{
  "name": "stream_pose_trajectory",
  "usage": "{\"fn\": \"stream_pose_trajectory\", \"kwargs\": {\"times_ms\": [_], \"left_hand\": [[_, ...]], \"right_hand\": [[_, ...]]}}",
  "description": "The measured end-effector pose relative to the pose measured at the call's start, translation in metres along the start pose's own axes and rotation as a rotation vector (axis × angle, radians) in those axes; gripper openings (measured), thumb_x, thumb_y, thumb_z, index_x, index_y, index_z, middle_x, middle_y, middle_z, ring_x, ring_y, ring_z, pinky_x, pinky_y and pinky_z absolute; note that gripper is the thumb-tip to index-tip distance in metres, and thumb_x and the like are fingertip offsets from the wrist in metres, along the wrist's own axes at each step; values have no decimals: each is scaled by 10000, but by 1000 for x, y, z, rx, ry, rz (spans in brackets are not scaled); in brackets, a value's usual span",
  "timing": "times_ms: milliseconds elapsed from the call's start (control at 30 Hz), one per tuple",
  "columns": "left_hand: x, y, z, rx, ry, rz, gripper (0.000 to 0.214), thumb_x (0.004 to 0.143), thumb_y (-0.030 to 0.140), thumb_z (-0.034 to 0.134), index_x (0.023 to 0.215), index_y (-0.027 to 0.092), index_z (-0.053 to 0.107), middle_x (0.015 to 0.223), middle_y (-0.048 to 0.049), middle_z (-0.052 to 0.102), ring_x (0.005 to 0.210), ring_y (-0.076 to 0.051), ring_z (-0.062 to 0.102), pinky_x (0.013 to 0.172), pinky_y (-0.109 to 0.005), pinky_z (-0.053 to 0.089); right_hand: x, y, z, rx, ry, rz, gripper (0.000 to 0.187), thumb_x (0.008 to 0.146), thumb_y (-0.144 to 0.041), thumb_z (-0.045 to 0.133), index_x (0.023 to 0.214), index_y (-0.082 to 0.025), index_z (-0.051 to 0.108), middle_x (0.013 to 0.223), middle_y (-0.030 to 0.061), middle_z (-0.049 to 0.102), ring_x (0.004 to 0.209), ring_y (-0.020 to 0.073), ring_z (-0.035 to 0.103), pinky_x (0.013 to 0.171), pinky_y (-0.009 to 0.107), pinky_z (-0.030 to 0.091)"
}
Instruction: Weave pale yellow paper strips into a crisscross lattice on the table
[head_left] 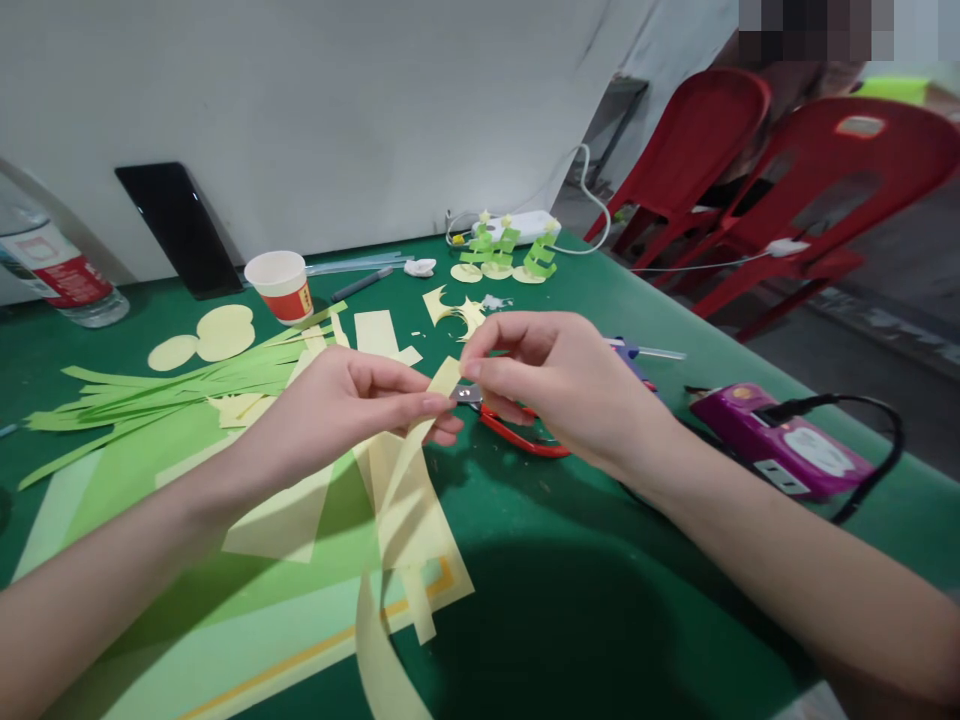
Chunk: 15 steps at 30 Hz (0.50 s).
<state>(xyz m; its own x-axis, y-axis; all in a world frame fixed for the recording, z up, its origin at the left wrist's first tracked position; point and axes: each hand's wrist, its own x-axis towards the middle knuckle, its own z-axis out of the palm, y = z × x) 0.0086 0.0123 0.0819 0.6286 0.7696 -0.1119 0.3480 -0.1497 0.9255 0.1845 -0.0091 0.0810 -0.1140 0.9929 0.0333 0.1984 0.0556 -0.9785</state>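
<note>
A long pale yellow paper strip [409, 460] hangs from my hands and curls down toward the table's near edge. My left hand [375, 395] pinches it between thumb and fingers a little below its top end. At that top end, the thumb and forefinger of my right hand [544, 375] are pressed together on the strip's corner. Red-handled scissors [525, 450] lie on the green table behind and under my right hand, partly hidden by it. Pale yellow paper pieces [412, 510] and green sheets [300, 590] are spread beneath my left hand and forearm.
Green paper strips [150, 395], yellow discs [225, 333], a paper cup [279, 285], a bottle [64, 265] and a phone [180, 225] stand or lie at left. Small green paper figures [499, 245] are at the back. A purple power strip [780, 440] with cable lies right, near red chairs [847, 190].
</note>
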Motion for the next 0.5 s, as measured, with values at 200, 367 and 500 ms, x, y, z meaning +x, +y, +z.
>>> {"fn": "stream_pose_trajectory", "kwargs": {"times_ms": [200,367,500], "left_hand": [[1,-2,0,-324,-68,-65,115,784,249,618,725,205,706,705,-1,721,698,-122,677,700,-198,537],[0,0,3,-426,-48,-60,112,788,237,609,750,199,708,694,-13,721,651,-132,678,659,-223,554],[1,0,7,-462,0,-68,137,793,248,609,743,155,696,688,-26,722,654,-133,682,624,-190,552]], "right_hand": [[-2,-4,-5,-21,-22,-28,74,659,-121,535,591,-151,542,398,-65,414,354,38,353,336,168,230],[-3,-6,-5,-47,3,-85,97,672,-101,529,589,-149,549,407,-64,429,351,34,358,335,167,233],[-2,-5,-9,-54,39,-89,99,683,-112,528,595,-151,552,390,-64,418,349,31,348,340,166,225]]}}
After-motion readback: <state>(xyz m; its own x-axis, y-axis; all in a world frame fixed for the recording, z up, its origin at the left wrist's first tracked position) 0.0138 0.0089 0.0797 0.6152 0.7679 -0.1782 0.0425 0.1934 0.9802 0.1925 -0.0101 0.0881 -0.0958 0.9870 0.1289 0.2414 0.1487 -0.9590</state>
